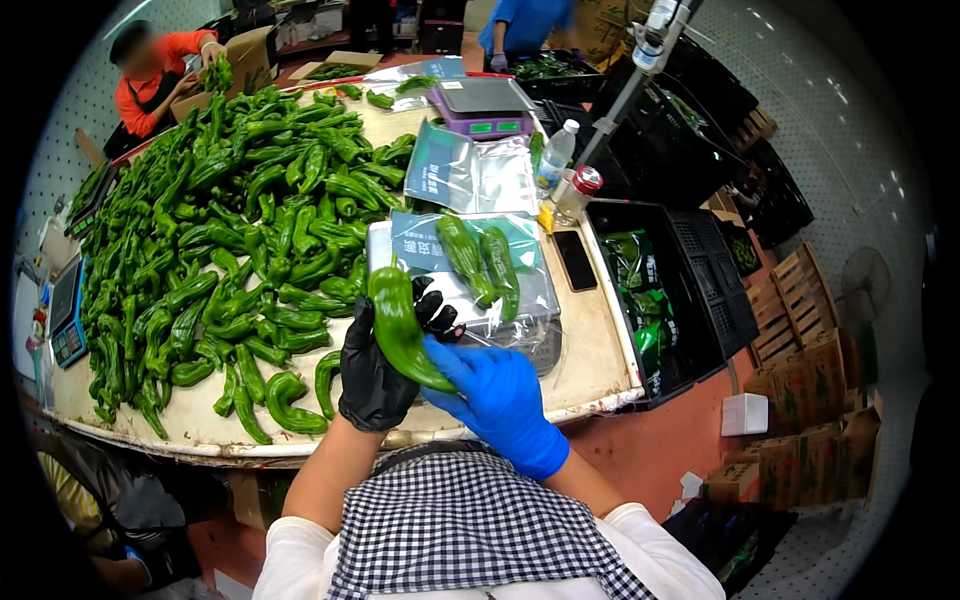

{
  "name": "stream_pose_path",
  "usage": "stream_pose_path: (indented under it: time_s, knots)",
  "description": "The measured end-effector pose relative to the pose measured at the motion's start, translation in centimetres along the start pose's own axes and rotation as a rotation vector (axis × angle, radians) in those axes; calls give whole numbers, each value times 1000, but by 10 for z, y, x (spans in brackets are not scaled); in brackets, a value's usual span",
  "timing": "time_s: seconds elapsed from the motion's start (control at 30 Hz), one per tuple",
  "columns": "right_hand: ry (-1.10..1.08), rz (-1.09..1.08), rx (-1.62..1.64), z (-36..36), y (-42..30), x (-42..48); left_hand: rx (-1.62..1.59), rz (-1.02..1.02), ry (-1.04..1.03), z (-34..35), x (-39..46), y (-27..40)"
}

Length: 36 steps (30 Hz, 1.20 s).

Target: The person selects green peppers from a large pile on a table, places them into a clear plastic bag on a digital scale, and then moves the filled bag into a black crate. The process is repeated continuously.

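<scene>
A large curved green pepper (401, 322) lies across the palm of my left hand (379, 382), which wears a black glove. Fingers of my right hand (499, 405), in a blue glove, pinch the pepper's lower tip. Just beyond both hands, two green peppers (480, 262) rest on a clear plastic bag with a printed blue label (420, 244). That bag lies over the flat pan of a weighing scale (379, 240). Left of my hands, a broad heap of green peppers (225, 217) covers much of the table (592, 360).
Flat plastic bags (472, 169), a purple scale (480, 112), a water bottle (556, 154), a red-lidded jar (579, 191) and a phone (575, 260) occupy the table's right side. A black crate (675, 300) with bagged produce adjoins its right edge. Opposite, a person in orange (161, 71) handles peppers.
</scene>
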State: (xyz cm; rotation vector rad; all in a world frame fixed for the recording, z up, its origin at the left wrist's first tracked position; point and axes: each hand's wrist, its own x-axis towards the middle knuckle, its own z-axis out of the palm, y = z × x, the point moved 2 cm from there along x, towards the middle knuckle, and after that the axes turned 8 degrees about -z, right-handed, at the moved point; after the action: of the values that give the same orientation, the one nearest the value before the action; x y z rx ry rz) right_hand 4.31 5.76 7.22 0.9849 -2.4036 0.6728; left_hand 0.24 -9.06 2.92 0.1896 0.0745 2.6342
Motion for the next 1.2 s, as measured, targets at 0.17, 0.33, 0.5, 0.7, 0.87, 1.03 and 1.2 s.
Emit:
stream_pose_path:
  time_s: [0.17, 0.33, 0.5, 0.7, 0.87, 1.03, 1.2]
  knots:
    - [42, 793, 1412, 19, 18, -21, -121, -36, 18, 4, -3, 4]
    - [-50, 774, 1580, 16, 18, -23, 8, 44, 23, -4, -14, 12]
    - [-55, 642, 1625, 12, 19, -23, -108, 121, 35, -16, -19, 18]
    - [-22, 601, 1411, -3, 15, -14, 172, 186, 111, -4, -21, 13]
    - [-87, 723, 1405, -6, 17, -12, 681, 305, 226, -6, -30, 20]
    - [-290, 668, 1388, 14, 4, -9, 1014, 458, 503, -19, -83, 52]
    - [-278, 751, 1322, 12, 13, -31, 1099, 299, 996, -53, -228, 118]
